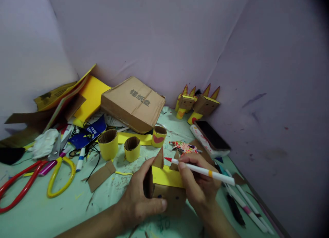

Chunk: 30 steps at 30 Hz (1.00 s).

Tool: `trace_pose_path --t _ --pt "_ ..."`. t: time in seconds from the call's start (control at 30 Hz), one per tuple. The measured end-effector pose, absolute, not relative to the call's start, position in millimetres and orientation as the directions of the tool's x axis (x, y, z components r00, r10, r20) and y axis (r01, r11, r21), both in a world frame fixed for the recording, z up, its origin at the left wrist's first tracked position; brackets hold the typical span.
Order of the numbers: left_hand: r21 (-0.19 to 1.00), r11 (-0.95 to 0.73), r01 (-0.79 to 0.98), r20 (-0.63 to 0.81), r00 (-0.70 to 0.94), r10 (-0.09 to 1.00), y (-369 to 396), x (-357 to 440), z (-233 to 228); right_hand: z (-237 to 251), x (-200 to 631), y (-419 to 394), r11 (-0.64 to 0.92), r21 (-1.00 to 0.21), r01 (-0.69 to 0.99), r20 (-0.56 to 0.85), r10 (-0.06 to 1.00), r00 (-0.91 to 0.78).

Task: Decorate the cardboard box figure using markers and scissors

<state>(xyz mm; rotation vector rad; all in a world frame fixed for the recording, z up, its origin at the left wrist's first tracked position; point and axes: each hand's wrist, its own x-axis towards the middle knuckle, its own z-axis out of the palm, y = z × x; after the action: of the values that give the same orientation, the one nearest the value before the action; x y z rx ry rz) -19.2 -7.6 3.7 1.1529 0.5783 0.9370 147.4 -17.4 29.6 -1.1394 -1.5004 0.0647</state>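
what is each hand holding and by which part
Left hand: the box, by its left side, thumb on the front. Right hand: the pen, near its red tip.

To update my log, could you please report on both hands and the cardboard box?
Left hand gripping cardboard box. Right hand holding red-tipped marker, tip at pointed flap. Yellow tubes behind, clear of hands.

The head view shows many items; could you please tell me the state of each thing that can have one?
Left hand, gripping the small box
Right hand, holding the marker
Small box, held, dark dots on front
Marker, uncapped
Phone, screen dark
Carton, looks shut
Heart tube, upright, open-topped
Plain yellow tubes, upright, open-topped
Horned figures, upright
Yellow-handled tool, lying down, open or shut unclear
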Motion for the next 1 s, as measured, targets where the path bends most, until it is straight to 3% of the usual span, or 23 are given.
trace_pose_path --t 0.23,0.63,0.83,1.0 --pt "0.936 0.115 -0.331 0.080 0.522 0.849 -7.5 -18.6 2.9 27.7 146.5 -17.1 0.521 -0.650 0.553 0.682 0.721 0.123" --pt "0.926 0.107 -0.361 0.103 0.517 0.850 -7.7 -18.1 3.4 26.4 146.8 -17.2 0.524 -0.654 0.545 0.685 0.717 0.132" --pt "0.918 0.103 -0.384 0.110 0.496 0.861 -8.5 -16.4 1.5 27.8 147.4 -16.2 0.536 -0.612 0.582 0.730 0.666 0.154" --pt "0.911 0.095 -0.401 0.125 0.488 0.864 -9.3 -15.8 1.6 28.8 146.0 -15.8 0.521 -0.649 0.553 0.689 0.711 0.139"
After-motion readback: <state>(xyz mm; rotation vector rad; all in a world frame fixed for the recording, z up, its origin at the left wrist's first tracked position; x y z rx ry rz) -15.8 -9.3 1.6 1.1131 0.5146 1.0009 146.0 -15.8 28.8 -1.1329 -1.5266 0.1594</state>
